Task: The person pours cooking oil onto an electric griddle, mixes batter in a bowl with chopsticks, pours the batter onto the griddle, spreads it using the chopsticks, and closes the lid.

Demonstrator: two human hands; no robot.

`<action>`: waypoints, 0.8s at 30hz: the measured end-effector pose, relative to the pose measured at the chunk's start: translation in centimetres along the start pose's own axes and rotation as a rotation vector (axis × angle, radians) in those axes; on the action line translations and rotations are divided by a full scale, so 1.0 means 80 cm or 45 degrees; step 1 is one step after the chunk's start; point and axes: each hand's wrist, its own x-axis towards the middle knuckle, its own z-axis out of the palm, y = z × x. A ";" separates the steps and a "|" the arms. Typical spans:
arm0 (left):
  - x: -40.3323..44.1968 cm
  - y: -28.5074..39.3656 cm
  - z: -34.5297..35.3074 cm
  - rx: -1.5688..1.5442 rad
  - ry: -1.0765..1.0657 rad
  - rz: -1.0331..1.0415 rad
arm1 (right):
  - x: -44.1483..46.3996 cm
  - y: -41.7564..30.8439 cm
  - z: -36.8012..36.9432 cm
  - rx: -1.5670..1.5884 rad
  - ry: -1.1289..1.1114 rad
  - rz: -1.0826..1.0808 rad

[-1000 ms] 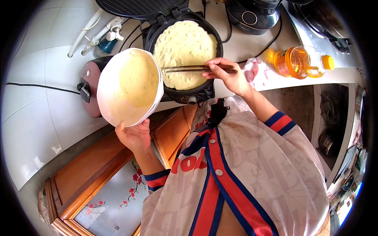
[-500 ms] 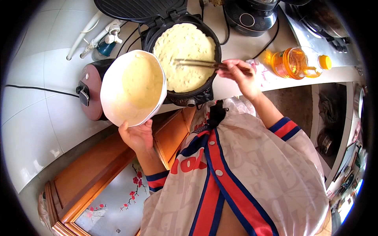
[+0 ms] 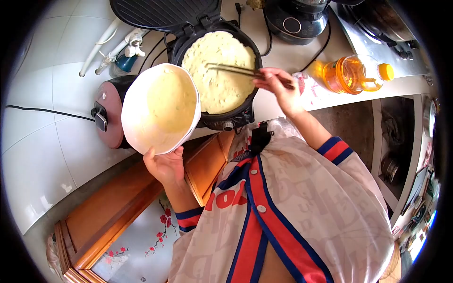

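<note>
My left hand [image 3: 165, 166] grips the lower rim of a white bowl [image 3: 134, 111], which is tilted and has pale batter [image 3: 172, 101] coating its inside. In my right hand [image 3: 281, 89] is a pair of dark chopsticks [image 3: 245, 72], pointing left with their tips at the batter in the pan. That batter is a pale, round layer with green flecks [image 3: 219, 92] spread over the black electric pan [image 3: 257, 61]. The pan's ridged lid [image 3: 165, 12] stands open behind it. The bowl is beside the pan's left edge.
An oil bottle with a yellow cap [image 3: 354, 74] lies on the counter at the right, near a crumpled plastic bag [image 3: 306, 88]. A black appliance [image 3: 297, 23] stands behind. At the left are a maroon cooker [image 3: 111, 115] and white pipes [image 3: 100, 47]. Orange wooden doors [image 3: 108, 203] are below.
The chopsticks have moved up and across the batter, away from the bowl's edge, and now slant more. The bowl has shifted slightly down and right in view.
</note>
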 end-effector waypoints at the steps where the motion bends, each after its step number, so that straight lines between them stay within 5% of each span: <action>1: 0.000 0.000 0.000 -0.003 0.002 0.002 | 0.000 -0.004 -0.007 0.022 0.084 -0.005; 6: -0.001 0.001 0.000 -0.004 0.021 0.021 | -0.026 -0.046 -0.030 -0.137 0.256 -0.117; 13: -0.001 0.004 0.000 0.017 -0.007 0.034 | 0.003 -0.039 -0.001 -0.175 0.124 -0.267; 24: 0.004 0.008 -0.004 0.000 0.018 0.056 | -0.043 -0.066 -0.064 -0.122 0.207 0.048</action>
